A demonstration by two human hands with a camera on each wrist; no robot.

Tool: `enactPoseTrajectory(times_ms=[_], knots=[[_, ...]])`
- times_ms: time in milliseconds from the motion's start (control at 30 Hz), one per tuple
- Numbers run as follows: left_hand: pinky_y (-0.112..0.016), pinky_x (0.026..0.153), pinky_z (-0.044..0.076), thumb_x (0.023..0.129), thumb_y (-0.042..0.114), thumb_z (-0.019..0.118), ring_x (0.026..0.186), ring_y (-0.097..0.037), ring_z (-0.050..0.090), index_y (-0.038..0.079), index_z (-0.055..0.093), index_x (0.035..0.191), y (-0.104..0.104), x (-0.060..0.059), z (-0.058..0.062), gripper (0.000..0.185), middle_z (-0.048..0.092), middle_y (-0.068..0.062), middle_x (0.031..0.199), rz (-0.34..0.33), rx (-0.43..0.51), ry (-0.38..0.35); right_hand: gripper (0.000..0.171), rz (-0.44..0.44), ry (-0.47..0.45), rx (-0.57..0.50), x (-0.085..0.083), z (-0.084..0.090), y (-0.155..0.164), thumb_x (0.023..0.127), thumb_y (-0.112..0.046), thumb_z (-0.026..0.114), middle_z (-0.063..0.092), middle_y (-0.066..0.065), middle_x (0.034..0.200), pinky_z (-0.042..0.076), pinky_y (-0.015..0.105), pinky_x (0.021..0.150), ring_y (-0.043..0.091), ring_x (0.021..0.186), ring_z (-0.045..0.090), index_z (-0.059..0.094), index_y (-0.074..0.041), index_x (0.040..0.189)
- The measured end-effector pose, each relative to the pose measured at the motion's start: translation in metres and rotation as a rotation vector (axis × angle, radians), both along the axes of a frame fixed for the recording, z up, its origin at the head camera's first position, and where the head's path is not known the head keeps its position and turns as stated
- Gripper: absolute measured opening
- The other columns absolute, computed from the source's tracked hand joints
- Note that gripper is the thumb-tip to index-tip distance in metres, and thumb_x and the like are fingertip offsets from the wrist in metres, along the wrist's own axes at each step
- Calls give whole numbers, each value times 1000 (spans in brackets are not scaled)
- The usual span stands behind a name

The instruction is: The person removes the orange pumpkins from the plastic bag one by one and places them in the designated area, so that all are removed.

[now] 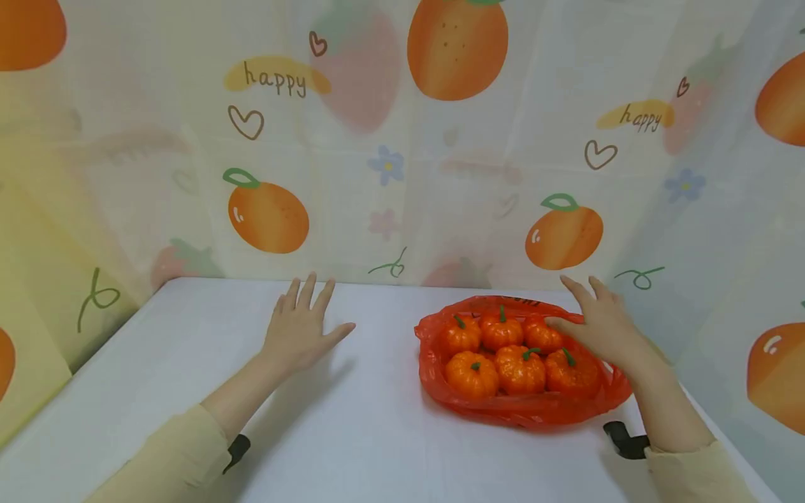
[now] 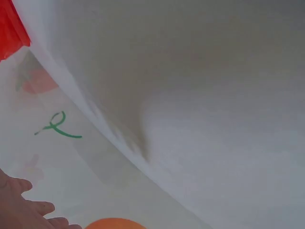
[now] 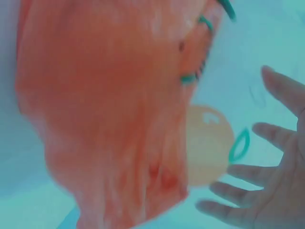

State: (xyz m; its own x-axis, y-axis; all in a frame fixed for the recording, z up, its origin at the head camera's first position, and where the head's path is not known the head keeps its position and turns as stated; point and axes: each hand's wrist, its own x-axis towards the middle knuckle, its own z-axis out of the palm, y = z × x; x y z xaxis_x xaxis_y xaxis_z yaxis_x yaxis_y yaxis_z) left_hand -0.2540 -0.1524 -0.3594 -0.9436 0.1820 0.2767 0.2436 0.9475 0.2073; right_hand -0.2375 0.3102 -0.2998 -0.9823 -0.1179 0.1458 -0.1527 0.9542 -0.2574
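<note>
A red plastic bag (image 1: 522, 413) lies on the right half of the table, its mouth spread wide around several small orange pumpkins (image 1: 472, 375) with green stems. My right hand (image 1: 606, 325) hovers at the bag's right side with fingers spread, its thumb overlapping a back pumpkin in the head view. In the right wrist view the bag (image 3: 105, 119) is blurred, and the fingers stand apart from it. Over the left part of the table my left hand (image 1: 298, 328) is held with fingers spread, holding nothing. The left wrist view catches its fingers (image 2: 40, 207) at the lower left corner.
The white table (image 1: 377, 447) reaches back to a hanging cloth (image 1: 440, 230) printed with oranges, hearts and flowers. More printed cloth stands along the left and right sides. Dark straps (image 1: 625, 441) show by both wrists.
</note>
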Motion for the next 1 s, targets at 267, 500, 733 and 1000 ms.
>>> enactPoseTrajectory(times_ms=[267,500,733,1000], knots=[[-64,116,31,93,56,54,147,-49,27,15,30,155,21,1,0,78,28,-25,160,-70,48,57,82,17,-56,-136,9,5,41,93,-41,65,38,40,142,53,65,86,59,117,50,27,0,153],[-63,112,37,93,53,56,143,-48,34,16,32,155,38,1,-1,76,34,-24,156,-96,98,57,78,69,-177,-251,18,1,65,94,-31,65,52,38,132,60,51,81,50,111,60,25,1,152],[-63,111,39,94,55,54,143,-45,36,20,31,155,56,5,1,75,35,-22,157,-124,137,12,64,122,-326,-391,26,-7,91,94,-29,62,52,30,139,61,42,80,30,115,62,36,-8,150],[-61,110,41,94,54,55,141,-42,39,25,32,155,67,11,4,71,37,-21,155,-153,164,-3,55,153,-409,-445,24,-15,107,94,-26,60,52,28,140,59,37,83,-8,101,58,46,-5,143]])
